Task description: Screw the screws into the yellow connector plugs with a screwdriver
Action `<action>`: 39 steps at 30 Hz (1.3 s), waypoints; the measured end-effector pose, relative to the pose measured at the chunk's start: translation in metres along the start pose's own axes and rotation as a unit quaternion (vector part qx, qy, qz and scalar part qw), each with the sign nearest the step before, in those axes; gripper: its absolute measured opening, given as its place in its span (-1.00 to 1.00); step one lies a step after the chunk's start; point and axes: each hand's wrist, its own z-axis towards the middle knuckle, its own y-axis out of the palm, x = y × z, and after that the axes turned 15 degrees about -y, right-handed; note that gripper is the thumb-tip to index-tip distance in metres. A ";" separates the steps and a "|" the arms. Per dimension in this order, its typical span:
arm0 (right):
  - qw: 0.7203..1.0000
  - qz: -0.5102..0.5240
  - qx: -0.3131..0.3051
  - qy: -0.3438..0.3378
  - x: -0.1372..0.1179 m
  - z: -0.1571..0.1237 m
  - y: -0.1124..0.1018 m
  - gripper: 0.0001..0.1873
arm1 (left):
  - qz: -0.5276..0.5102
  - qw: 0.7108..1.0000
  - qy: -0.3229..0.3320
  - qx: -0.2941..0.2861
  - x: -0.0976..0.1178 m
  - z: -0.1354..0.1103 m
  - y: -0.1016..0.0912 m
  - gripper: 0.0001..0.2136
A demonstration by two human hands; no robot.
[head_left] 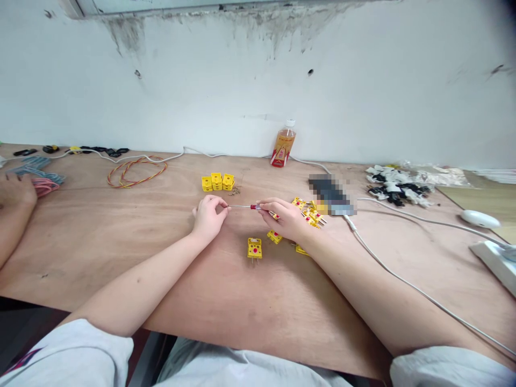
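Observation:
My left hand [209,215] rests on the wooden table [121,242], its fingers pinched at the metal tip of a small screwdriver [245,206]. Whether something tiny sits at the tip I cannot make out. My right hand [284,217] is closed on the screwdriver's red handle, and a yellow part shows under its fingers. A yellow connector plug [254,249] lies just in front of my hands, and another [274,236] lies by my right palm. More yellow plugs [312,212] lie behind my right hand.
A stack of yellow connectors [217,181] stands behind my hands, with a drink bottle [283,144] at the wall. A white cable [403,279] crosses the right side. Coiled red-yellow wire [135,171] lies left. Another person's hand [16,193] rests at the far left. Black-and-white parts [397,185] are heaped at the right.

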 end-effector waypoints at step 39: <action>0.982 0.133 0.000 0.136 -0.047 0.039 -0.020 -0.57 | -0.142 0.956 0.182 -0.182 0.006 -0.032 0.003 -0.90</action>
